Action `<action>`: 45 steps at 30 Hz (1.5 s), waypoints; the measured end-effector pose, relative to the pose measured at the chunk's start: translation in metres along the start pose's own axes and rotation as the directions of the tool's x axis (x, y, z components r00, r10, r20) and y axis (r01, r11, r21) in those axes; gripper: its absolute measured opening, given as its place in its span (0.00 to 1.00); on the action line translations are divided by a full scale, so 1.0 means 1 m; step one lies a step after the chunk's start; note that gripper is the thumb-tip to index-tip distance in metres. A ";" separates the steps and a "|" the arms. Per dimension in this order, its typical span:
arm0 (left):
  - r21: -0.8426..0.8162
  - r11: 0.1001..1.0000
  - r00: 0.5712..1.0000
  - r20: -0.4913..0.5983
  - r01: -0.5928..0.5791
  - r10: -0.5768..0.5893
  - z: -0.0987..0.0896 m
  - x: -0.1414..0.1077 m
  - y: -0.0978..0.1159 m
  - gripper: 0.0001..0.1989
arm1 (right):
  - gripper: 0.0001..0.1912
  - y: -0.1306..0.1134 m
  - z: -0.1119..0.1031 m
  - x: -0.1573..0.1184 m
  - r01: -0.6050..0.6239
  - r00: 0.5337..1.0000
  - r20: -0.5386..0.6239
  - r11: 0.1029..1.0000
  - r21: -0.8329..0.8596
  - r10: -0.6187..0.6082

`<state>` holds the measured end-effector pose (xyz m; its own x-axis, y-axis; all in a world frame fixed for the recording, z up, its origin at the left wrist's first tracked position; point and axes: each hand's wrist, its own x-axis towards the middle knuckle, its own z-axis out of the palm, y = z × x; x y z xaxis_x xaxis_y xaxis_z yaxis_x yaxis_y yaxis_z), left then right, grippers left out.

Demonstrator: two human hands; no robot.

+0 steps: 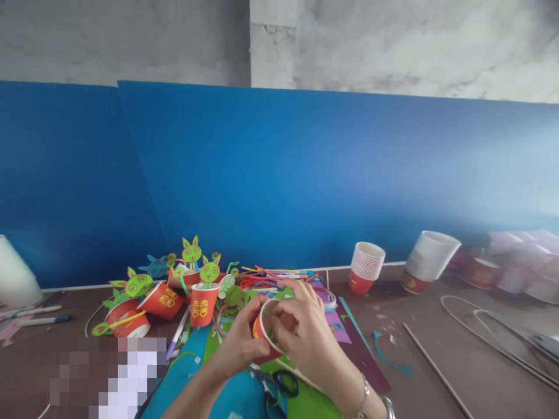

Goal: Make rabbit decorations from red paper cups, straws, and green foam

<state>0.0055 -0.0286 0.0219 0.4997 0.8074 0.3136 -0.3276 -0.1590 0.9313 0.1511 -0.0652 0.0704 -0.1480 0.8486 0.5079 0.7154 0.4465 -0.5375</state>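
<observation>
My left hand (238, 344) is wrapped round a red paper cup (269, 355), which is tilted with its mouth turned up and toward me. My right hand (308, 329) reaches over the rim, its thumb and fingers bent together inside the cup. Something green shows at those fingertips, too small to name. Below the hands lie black-handled scissors (286, 384) and a thin wooden stick (321, 386) on blue and green paper sheets (209, 396). Just left of the hands stands another red cup (204, 305) with a green paper animal head (209, 272) on top.
More decorated cups (161, 301) lie tipped at the left, beside a purple-capped marker (177, 337). Pipe cleaners (271, 273) are heaped behind my hands. Cup stacks (367, 267) stand at the back right. A long stick (437, 369) and a cable (493, 329) lie at the right.
</observation>
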 end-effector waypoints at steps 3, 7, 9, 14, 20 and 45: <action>0.068 0.997 0.999 -0.030 -0.026 0.028 0.000 -0.001 0.000 0.35 | 0.08 -0.002 0.000 0.001 -0.031 0.999 -0.012 0.999 -0.026 0.031; 0.110 0.993 0.997 -0.057 -0.036 0.043 0.000 0.000 0.000 0.35 | 0.08 -0.005 0.000 0.002 -0.019 1.000 -0.024 1.000 -0.013 0.018; 0.110 0.993 0.997 -0.060 -0.038 0.044 0.000 0.000 -0.001 0.34 | 0.09 -0.005 0.000 0.002 -0.019 1.000 -0.021 1.000 -0.008 0.019; 0.052 0.999 1.000 -0.030 0.009 -0.007 0.002 0.001 -0.003 0.35 | 0.10 -0.005 0.001 0.002 -0.088 0.996 -0.004 0.996 -0.018 0.088; 0.123 0.992 0.998 -0.049 -0.038 0.045 -0.002 -0.002 -0.010 0.37 | 0.11 -0.007 -0.001 0.003 -0.162 0.986 0.069 0.980 0.119 0.155; -0.206 0.966 0.965 0.240 0.154 -0.102 0.000 -0.006 0.007 0.71 | 0.13 0.031 -0.001 0.014 -0.515 0.842 0.516 0.514 0.686 0.156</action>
<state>0.0002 -0.0345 0.0262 0.7086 0.6591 0.2519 -0.4048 0.0874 0.9102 0.1718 -0.0393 0.0612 -0.3656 0.9308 -0.0029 -0.0246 -0.0128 -0.9996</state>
